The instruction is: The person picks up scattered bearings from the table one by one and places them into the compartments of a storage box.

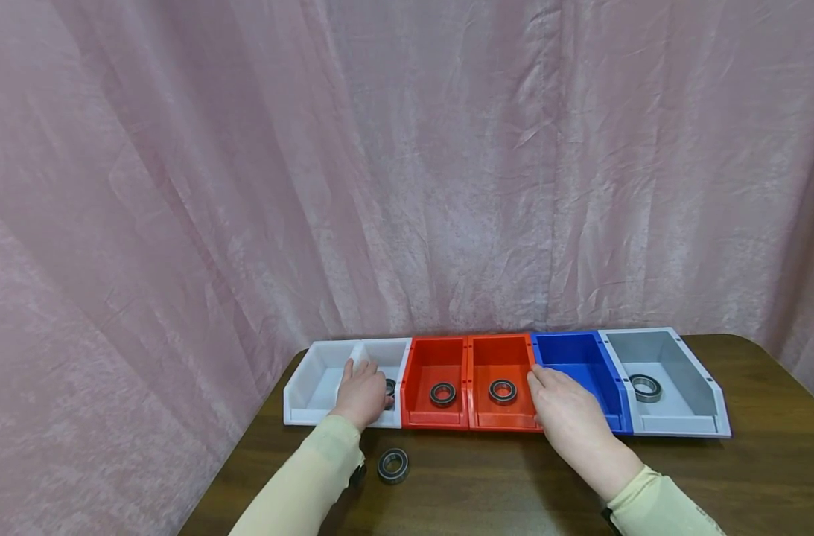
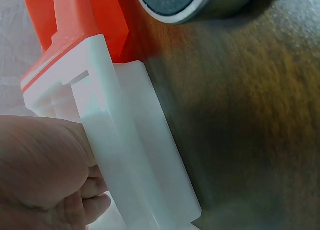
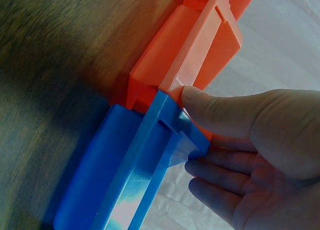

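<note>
My left hand (image 1: 361,391) reaches over the two white bins, its fingers at their dividing wall. Beside its thumb, a ring-shaped ball bearing (image 1: 389,386) lies partly hidden in the right white bin (image 1: 401,350). In the left wrist view the fingers bend behind the white front wall (image 2: 135,140); I cannot tell whether they grip anything. My right hand (image 1: 567,409) pinches the adjoining walls of the right red bin (image 1: 503,423) and the blue bin (image 1: 570,344). Its thumb (image 3: 200,99) lies on the red rim, with the other fingers beside the blue wall.
Single bearings lie in the left red bin (image 1: 442,394), the right red bin and the grey bin (image 1: 681,426). Another bearing (image 1: 393,466) lies on the wooden table (image 1: 460,476) before the row. A pink curtain (image 1: 447,186) hangs behind.
</note>
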`<state>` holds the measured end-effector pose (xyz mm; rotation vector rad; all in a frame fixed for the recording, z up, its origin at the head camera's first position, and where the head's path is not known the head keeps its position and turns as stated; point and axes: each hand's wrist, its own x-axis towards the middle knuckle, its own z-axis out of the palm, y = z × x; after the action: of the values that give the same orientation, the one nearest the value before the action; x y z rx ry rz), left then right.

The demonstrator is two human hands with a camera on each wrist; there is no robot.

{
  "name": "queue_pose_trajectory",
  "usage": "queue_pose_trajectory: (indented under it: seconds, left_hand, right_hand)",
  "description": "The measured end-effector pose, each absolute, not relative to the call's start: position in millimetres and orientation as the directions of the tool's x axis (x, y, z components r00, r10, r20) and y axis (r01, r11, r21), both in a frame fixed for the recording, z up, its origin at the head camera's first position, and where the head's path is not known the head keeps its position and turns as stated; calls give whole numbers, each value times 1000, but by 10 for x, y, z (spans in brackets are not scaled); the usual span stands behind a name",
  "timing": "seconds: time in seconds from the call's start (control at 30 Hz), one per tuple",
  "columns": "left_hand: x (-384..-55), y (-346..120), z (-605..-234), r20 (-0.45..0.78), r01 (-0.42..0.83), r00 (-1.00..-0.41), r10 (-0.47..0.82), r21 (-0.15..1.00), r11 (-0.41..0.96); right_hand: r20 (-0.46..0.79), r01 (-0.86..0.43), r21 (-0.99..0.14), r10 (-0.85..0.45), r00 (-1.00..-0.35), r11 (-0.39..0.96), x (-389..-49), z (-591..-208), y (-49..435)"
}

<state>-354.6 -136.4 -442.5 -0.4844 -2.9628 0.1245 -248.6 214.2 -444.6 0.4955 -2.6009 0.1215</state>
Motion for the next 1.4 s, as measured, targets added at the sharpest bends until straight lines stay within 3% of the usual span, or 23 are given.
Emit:
queue_pose_trajectory:
  seconds: [0.33, 1.13, 1.4]
  left_hand:
    - [-3579, -1307, -4406, 52, 254, -963, 263, -141, 957]
    - [-3776, -1343, -4595, 24, 250, -966, 256, -149, 957]
    - [-3679, -1307, -4498, 18, 247, -968, 251, -124, 961]
  right_hand:
    - [554, -397, 40, -351, -755, 917, -2523, -4490, 2158]
    - [522, -381, 15, -332, -786, 925, -2491, -4459, 2148]
    - [511, -376, 8, -327, -795, 926, -2496, -4456, 2145]
